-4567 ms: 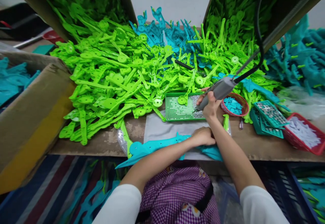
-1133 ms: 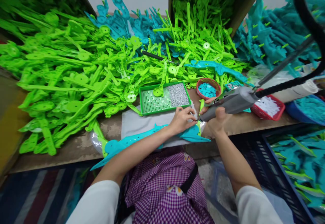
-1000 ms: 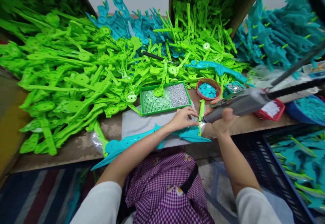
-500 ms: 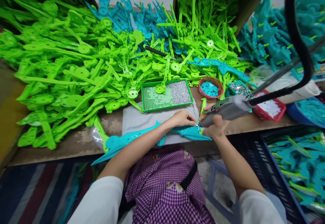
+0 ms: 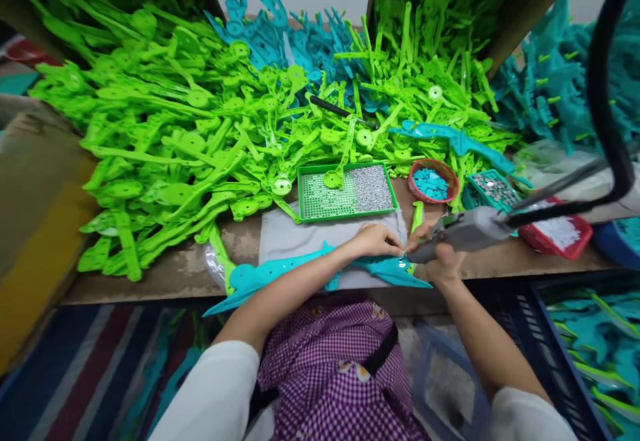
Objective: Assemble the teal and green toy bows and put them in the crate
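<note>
A long turquoise plastic part (image 5: 280, 269) lies along the front of the bench, partly hidden by my left forearm. My right hand (image 5: 442, 261) is wrapped round a grey electric screwdriver (image 5: 473, 229), tilted with its tip down at the part's right end. Beside that tip, my left hand (image 5: 376, 239) has its fingers pinched together above the part; what is between them is too small to make out. A lime-green plastic piece (image 5: 417, 216) shows just behind the tip. Under the part is a grey cloth (image 5: 280, 231).
A green tray (image 5: 345, 216) of small silver screws stands behind my hands. To its right are a red basket (image 5: 433, 194) of turquoise pieces, a green basket (image 5: 493, 187) and a red tray (image 5: 560, 235) of white pieces. Lime-green parts (image 5: 165, 141) are heaped behind. A black cable (image 5: 603, 87) hangs at right.
The whole view has swung left, so things appear farther right. Both hands stay at the turquoise part's right end, with the screwdriver still held there.
</note>
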A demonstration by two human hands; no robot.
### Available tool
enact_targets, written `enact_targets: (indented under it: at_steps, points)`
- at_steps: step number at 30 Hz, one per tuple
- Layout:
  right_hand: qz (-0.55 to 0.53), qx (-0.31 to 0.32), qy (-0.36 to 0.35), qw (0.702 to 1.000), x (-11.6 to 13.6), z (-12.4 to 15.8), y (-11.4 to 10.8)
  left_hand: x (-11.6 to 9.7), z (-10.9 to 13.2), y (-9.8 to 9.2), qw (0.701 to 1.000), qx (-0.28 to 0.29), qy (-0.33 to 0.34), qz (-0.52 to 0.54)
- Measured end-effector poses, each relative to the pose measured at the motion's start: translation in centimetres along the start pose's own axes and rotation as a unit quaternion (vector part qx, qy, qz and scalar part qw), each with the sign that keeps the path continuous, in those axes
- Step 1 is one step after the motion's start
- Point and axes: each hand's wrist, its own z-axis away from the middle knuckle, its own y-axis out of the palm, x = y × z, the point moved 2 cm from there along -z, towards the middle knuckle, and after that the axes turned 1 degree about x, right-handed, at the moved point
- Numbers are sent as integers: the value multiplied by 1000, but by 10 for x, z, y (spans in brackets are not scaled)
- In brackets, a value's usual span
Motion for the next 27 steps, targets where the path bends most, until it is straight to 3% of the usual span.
enact_targets:
  at_steps: [3, 5, 9, 12, 16, 27]
  points:
    - [-96, -21, -64, 993, 24, -28, 12, -4, 1, -2, 1000, 10, -21, -6]
    - [-131, -30, -105, 985, 29, -53, 35, -7, 1, -3, 1000, 16, -21, -10]
    - [-86, -32, -87, 992, -2, -93, 95, -5, -1, -2, 999, 11, -20, -22]
    - [-50, -21, -83, 995, -31, -103, 119, -2, -4, 0, 998, -5, -9, -64]
    - [-35, -28, -91, 995, -49, -103, 119, -1, -7, 2, 993, -11, -3, -115]
    - [-44, -35, -116, 992, -53, -105, 117, -5, -4, -1, 992, 11, -3, -128]
